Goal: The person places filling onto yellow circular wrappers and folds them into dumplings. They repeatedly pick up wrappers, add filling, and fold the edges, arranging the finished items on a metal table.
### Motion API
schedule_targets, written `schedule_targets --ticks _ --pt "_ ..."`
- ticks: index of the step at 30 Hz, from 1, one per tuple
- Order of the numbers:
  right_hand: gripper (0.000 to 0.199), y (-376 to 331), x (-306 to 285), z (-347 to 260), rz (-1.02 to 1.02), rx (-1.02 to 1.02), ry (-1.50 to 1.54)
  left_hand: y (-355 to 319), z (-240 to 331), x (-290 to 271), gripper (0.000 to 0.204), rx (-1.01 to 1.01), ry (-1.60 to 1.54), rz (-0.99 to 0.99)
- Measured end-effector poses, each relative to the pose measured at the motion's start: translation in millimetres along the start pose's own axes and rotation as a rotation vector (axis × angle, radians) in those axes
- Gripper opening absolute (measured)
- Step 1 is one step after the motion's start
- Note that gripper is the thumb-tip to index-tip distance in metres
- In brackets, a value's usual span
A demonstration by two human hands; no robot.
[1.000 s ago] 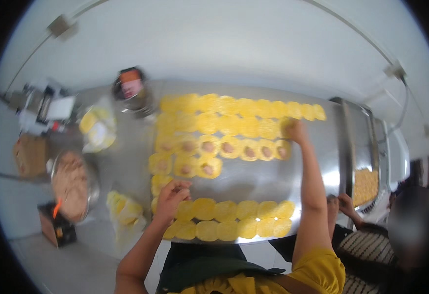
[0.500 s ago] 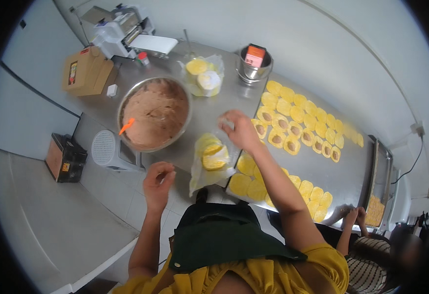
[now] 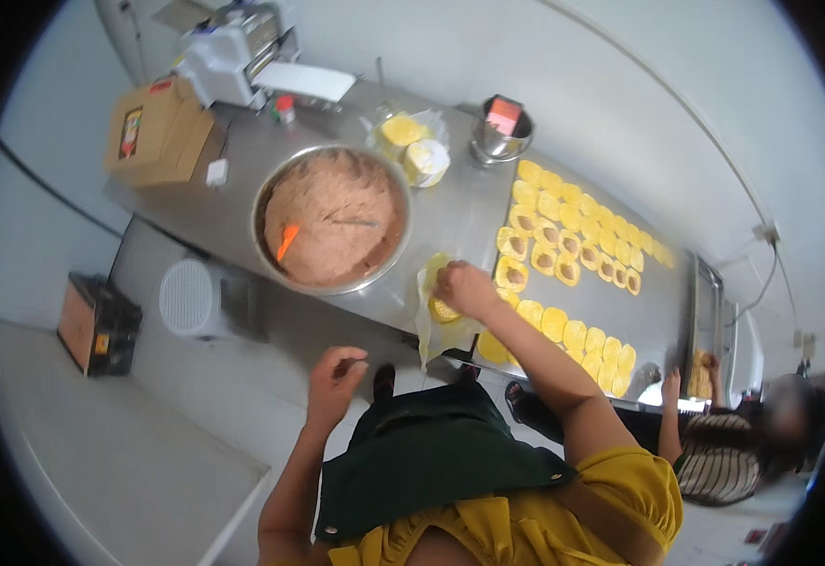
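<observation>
My right hand (image 3: 469, 291) is lowered onto a stack of round yellow dough wrappers (image 3: 443, 311) lying on a clear plastic sheet (image 3: 424, 330) at the table's near edge. Its fingers are bent together at the stack; what lies between them is hidden. In front of the green apron hangs my left hand (image 3: 335, 377), fingers loosely curled with a gap to the thumb and nothing in them. Left of the stack stands a large steel bowl (image 3: 263, 247) of pinkish-brown filling (image 3: 337, 203), with an orange-handled tool (image 3: 288, 241) in it.
Rows of yellow wrappers (image 3: 554, 325) cover the right table, several topped with filling (image 3: 544, 259). Behind are another wrapper stack (image 3: 426, 162), a steel pail (image 3: 505, 141), a machine (image 3: 242, 57) and a cardboard box (image 3: 158, 132). A stool (image 3: 189, 297) stands left; a co-worker (image 3: 719, 457) works at right.
My right hand has come down from above the table onto the wrapper stack. The left hand has shifted slightly right and lower. My view has turned a little; the co-worker's hands have parted.
</observation>
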State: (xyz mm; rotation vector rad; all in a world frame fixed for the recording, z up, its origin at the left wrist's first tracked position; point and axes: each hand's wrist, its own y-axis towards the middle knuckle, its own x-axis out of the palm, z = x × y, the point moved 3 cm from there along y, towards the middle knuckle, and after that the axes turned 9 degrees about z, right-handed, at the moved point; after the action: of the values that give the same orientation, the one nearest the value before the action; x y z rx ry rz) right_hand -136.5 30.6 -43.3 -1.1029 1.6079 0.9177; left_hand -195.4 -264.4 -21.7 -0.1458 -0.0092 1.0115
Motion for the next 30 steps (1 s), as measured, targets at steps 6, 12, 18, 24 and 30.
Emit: schedule_targets --ticks 6,12,18,24,30 --pt "0.022 -45.9 -8.4 -20.6 0.065 0.016 0.046 36.7 41.3 68.1 0.014 0.063 0.001 -0.350" --pt "0.014 -60.5 -8.0 -4.6 0.320 0.073 0.070 66.9 14.3 104.8 0.021 0.074 0.006 -0.347" --pt "0.010 -69.9 -79.8 -31.9 0.319 0.564 1.427 66.4 52.0 135.8 0.024 0.299 -0.278 -0.318" --pt "0.005 -102.2 -88.4 -51.3 0.230 0.554 2.021 43.4 87.4 142.2 0.019 0.143 -0.524 -0.593" --pt "0.003 -108.3 -91.2 -57.9 0.178 0.506 2.082 41.4 92.0 136.0 0.015 0.064 -0.528 -0.706"
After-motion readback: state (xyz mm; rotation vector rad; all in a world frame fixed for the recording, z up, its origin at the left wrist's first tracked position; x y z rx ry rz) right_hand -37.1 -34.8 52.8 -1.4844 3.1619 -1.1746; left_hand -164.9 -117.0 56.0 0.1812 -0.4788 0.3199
